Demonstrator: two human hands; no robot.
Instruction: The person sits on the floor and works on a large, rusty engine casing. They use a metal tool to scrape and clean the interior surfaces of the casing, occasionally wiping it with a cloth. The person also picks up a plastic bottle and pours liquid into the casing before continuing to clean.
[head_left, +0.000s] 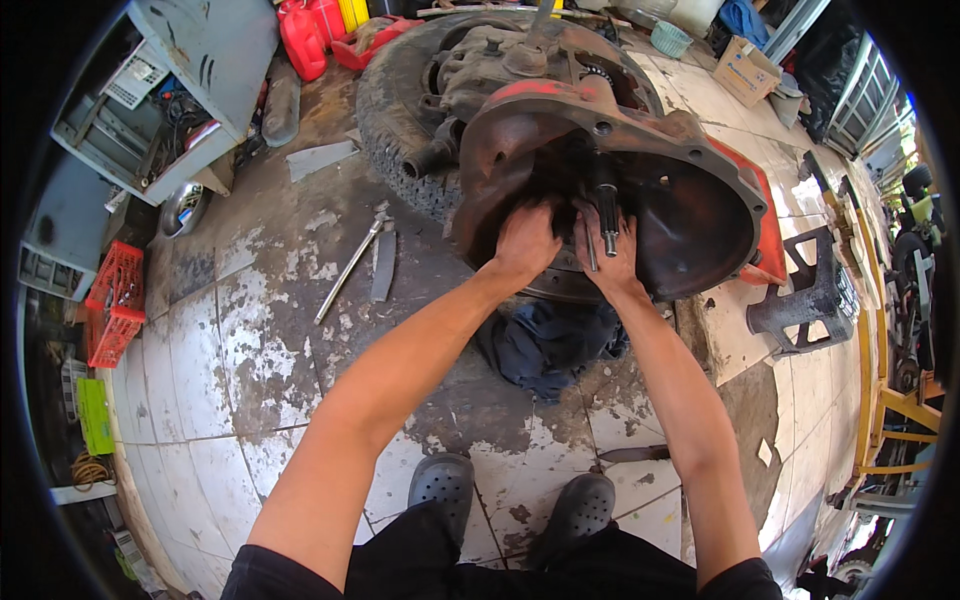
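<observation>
A rusty gearbox bell housing [690, 225], with red paint in places, opens toward me. Its splined input shaft [607, 205] sticks out of the dark hollow. My left hand [530, 238] reaches into the left part of the hollow; its fingers are lost in shadow behind the knuckles. Beside the shaft, my right hand [615, 255] has its fingers curled, with a thin metal rod [591, 248] along them. The rod's far end is hard to make out. Below the housing's lower rim lies a bundled dark cloth [555, 345].
The gearbox rests over a large tyre [395, 125]. A long metal bar [350, 262] and a flat grey strip [383, 267] lie on the worn tiles at left. A black plastic stool [815, 295] stands at right, a dark flat tool [635, 454] near my right shoe.
</observation>
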